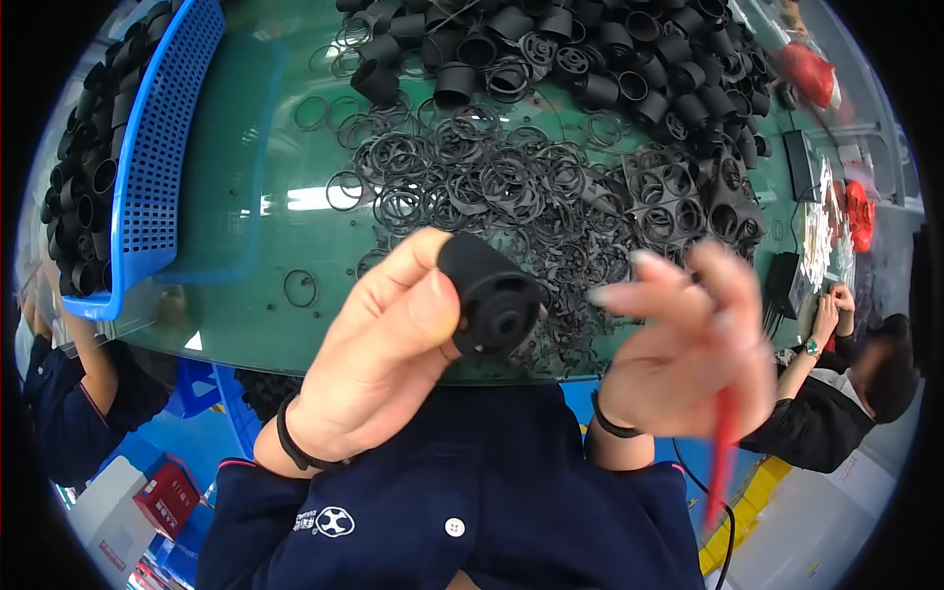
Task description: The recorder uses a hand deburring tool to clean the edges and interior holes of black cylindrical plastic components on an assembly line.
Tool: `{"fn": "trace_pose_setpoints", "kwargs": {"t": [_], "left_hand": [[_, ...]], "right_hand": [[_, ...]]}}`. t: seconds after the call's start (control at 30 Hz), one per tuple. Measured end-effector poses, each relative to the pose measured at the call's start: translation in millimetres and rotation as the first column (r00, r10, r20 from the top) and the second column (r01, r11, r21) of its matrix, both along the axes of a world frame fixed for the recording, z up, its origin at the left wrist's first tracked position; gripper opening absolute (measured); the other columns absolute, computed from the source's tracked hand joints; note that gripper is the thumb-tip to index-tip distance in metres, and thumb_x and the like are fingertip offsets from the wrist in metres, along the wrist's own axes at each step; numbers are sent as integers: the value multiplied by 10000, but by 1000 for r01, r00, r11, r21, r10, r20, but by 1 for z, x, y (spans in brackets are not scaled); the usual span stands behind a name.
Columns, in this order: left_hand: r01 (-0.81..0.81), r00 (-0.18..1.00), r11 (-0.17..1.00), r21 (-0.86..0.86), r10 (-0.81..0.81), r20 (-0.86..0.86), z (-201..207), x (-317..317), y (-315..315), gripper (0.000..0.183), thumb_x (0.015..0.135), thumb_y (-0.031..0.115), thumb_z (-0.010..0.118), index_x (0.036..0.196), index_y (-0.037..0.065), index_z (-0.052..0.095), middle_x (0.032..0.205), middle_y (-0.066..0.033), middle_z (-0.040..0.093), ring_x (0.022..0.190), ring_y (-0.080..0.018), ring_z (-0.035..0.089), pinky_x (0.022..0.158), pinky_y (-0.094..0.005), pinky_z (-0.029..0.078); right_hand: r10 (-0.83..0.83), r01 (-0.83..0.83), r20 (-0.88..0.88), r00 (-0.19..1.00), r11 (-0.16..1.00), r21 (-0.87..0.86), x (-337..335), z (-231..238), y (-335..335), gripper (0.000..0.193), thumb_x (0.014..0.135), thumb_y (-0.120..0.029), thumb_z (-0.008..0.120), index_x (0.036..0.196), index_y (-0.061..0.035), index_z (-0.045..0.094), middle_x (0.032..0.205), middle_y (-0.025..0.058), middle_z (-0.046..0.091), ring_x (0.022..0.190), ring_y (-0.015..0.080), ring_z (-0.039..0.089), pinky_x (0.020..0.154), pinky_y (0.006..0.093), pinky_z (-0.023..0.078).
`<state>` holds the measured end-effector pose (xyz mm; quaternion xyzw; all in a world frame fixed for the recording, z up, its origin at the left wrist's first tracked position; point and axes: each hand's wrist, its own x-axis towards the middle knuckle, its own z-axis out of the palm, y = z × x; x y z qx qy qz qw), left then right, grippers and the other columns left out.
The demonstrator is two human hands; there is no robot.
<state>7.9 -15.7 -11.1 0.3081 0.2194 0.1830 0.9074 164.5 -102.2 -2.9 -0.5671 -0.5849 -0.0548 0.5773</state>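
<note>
You hold a black cylinder [489, 293] up by the near edge of the table [236, 236].
Your left hand [369, 354] pinches it between thumb and fingers; your blurred right hand [688, 364], thumb and forefinger apart, carries a red tool [724, 457].

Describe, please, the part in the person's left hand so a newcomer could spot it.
Start at the green table, then find the left hand at its near edge. The black cylindrical part there shows a ringed end and, unlike the heaped cylinders, is held.

White print [335, 522] on navy shirt [413, 487], red box [149, 509]
</note>
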Motion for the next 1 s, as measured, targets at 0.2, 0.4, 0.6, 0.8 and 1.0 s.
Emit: {"fn": "trace_pose_setpoints", "kwargs": {"t": [0.2, 0.4, 0.6, 0.8, 1.0], "left_hand": [[-57, 997, 995, 81, 61, -48, 5, 8, 8, 460, 829, 406, 494, 1081, 26, 439, 897, -141, 505, 818, -205, 524, 664, -268, 461], [-32, 991, 986, 163, 53, -126, 13, 9, 8, 578, 839, 470, 439, 1171, 3, 356, 1010, -101, 510, 826, -151, 542, 661, -260, 463], [-66, 995, 992, 103, 59, 76, 9, 2, 3, 465, 848, 366, 470, 1138, 11, 389, 1054, -110, 508, 930, -182, 541, 766, -306, 468], [-27, 981, 999, -23, 31, 193, 4, 3, 3, 587, 875, 481, 300, 1246, 27, 300, 1124, -152, 480, 931, -249, 545, 653, -288, 517], [-132, 991, 978, -162, 136, 15, 27, 12, 5, 573, 903, 450, 172, 1246, 16, 318, 1091, -213, 510, 867, -350, 582, 508, -252, 557]], "right_hand": [[-234, 325, 263, 936, 863, -387, 11, -14, 2, 229, 654, -57, 671, 877, -105, 653, 1227, 142, 448, 1151, 353, 382, 940, 406, 323], [245, -207, 96, 965, 932, -297, -6, 19, -5, 297, 885, -343, 387, 921, -56, 457, 998, 290, 529, 962, 412, 527, 861, 582, 353], [254, -212, 127, 959, 939, -272, -9, 14, 0, 249, 890, -290, 392, 932, -57, 470, 993, 251, 552, 939, 410, 541, 858, 558, 370], [152, -141, 41, 988, 969, -202, 2, 12, -2, 349, 883, -341, 413, 932, -3, 487, 1044, 309, 489, 995, 408, 502, 863, 470, 408], [198, -209, -70, 978, 953, -217, 9, 3, 0, 259, 879, -218, 433, 961, 17, 503, 1071, 272, 488, 1010, 355, 503, 881, 438, 402]]}}
